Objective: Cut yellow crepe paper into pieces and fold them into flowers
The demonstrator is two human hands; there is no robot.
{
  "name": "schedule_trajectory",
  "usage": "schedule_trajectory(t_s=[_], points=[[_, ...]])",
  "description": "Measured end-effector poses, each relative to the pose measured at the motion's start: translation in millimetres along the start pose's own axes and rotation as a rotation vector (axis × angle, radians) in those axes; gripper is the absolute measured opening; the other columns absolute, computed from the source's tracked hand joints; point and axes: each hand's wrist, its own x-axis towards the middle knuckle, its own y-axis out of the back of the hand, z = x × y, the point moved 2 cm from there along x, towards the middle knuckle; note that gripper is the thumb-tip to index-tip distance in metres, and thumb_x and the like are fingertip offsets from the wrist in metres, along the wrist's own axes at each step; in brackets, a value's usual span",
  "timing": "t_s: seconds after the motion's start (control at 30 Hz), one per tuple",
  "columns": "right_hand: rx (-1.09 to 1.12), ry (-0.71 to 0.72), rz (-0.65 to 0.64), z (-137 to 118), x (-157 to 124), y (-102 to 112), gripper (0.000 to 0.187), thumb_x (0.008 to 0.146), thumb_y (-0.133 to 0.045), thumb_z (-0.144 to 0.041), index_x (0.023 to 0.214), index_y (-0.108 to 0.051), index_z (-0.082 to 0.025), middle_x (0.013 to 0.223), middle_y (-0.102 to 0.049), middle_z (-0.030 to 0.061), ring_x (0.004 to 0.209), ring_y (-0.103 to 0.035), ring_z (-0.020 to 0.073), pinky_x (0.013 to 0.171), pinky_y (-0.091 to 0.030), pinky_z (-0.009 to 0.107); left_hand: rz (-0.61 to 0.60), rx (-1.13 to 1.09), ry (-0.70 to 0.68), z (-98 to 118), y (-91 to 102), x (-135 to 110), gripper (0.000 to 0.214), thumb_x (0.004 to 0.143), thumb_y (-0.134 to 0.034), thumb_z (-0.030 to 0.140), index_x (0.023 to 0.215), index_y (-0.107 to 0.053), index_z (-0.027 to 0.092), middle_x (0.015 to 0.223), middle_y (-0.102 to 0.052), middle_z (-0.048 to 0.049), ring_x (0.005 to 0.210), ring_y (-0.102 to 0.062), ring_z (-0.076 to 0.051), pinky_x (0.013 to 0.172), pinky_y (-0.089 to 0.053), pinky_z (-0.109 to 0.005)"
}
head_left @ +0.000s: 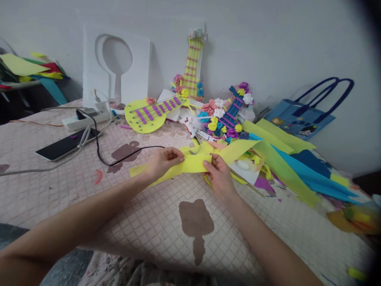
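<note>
Between my two hands a strip of yellow crepe paper (195, 163) is stretched above the table. My left hand (165, 161) pinches its left part between thumb and fingers. Its right end is gripped by my right hand (219, 174), thumb in front. More yellow paper lies under and behind the strip, with what looks like scissor blades (193, 151) showing just above it. A white glue gun (188, 126) rests a little farther back, beside a small blue paper instrument (232, 113) trimmed with paper flowers.
A yellow guitar-shaped piece (147, 116) lies at the back, left of another yellow neck-shaped piece (193, 67) leaning on the wall. Cables run from a power strip (86, 119) past a dark tablet-like device (67, 145). Yellow and blue paper strips (306, 172) and a blue bag (300, 117) are on the right.
</note>
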Motion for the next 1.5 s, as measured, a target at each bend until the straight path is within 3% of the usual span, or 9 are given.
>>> schedule_trajectory(t_s=[0.23,0.33,0.47,0.73,0.97,1.27,1.5], points=[[-0.069,0.055,-0.021,-0.3,-0.2,1.4,0.032,0.068,-0.072,-0.029,0.095,-0.055,-0.024,0.08,-0.062,-0.0031,0.065,-0.054,0.0129,0.05,-0.042,0.022,-0.056,-0.026,0.05,4.9,-0.9,-0.3,0.034,0.067,-0.074,0.026,0.095,-0.059,0.014,0.086,-0.062,-0.0031,0.073,-0.058,-0.011,0.065,-0.043,-0.022],[-0.121,0.074,-0.051,1.2,-2.0,0.7,0.03,0.071,-0.07,-0.029,0.096,-0.055,-0.024,0.082,-0.064,-0.0018,0.067,-0.056,0.0141,0.052,-0.043,0.023,-0.09,0.085,0.059,7.2,-3.6,-1.4,0.027,0.075,-0.067,0.037,0.087,-0.062,0.014,0.078,-0.062,-0.0024,0.066,-0.055,-0.011,0.057,-0.039,-0.021],[-0.183,0.083,-0.111,5.4,-5.2,-3.1,0.026,0.074,-0.068,-0.03,0.096,-0.055,-0.024,0.085,-0.065,-0.0012,0.07,-0.058,0.0148,0.054,-0.045,0.023,-0.138,0.225,0.017,6.7,-8.8,-1.1,0.032,0.078,-0.06,0.045,0.077,-0.066,0.013,0.067,-0.06,-0.0016,0.057,-0.049,-0.01,0.049,-0.032,-0.02],[-0.147,0.066,-0.113,7.8,-4.9,-1.8,0.027,0.074,-0.069,-0.029,0.097,-0.056,-0.024,0.083,-0.065,-0.0019,0.069,-0.058,0.0138,0.055,-0.044,0.023,-0.127,0.241,0.053,-5.3,-7.2,4.3,0.027,0.074,-0.063,0.039,0.066,-0.065,0.013,0.056,-0.057,0.0011,0.05,-0.045,-0.008,0.046,-0.029,-0.019],[-0.111,0.067,-0.068,3.1,-1.0,2.2,0.026,0.072,-0.071,-0.029,0.094,-0.057,-0.024,0.081,-0.064,-0.0017,0.069,-0.058,0.0137,0.059,-0.045,0.024,-0.123,0.148,0.06,-12.1,-0.2,10.0,0.014,0.07,-0.07,0.026,0.077,-0.069,0.014,0.072,-0.069,-0.0027,0.063,-0.06,-0.012,0.058,-0.043,-0.022],[-0.097,0.077,-0.015,0.9,5.1,8.8,0.028,0.07,-0.071,-0.029,0.093,-0.057,-0.023,0.083,-0.065,-0.0011,0.075,-0.059,0.0151,0.067,-0.048,0.027,-0.157,-0.11,0.186,-13.4,12.7,14.9,0.028,0.058,-0.08,0.018,0.083,-0.068,0.014,0.083,-0.073,-0.0053,0.075,-0.067,-0.013,0.071,-0.051,-0.025],[-0.082,0.084,0.027,-3.7,9.6,15.5,0.03,0.07,-0.071,-0.031,0.094,-0.055,-0.024,0.082,-0.065,-0.0021,0.068,-0.058,0.0138,0.057,-0.045,0.024,-0.111,-0.096,0.22,-7.8,21.8,18.4,0.035,0.062,-0.08,0.025,0.091,-0.064,0.012,0.087,-0.072,-0.0077,0.079,-0.068,-0.015,0.079,-0.052,-0.031]])
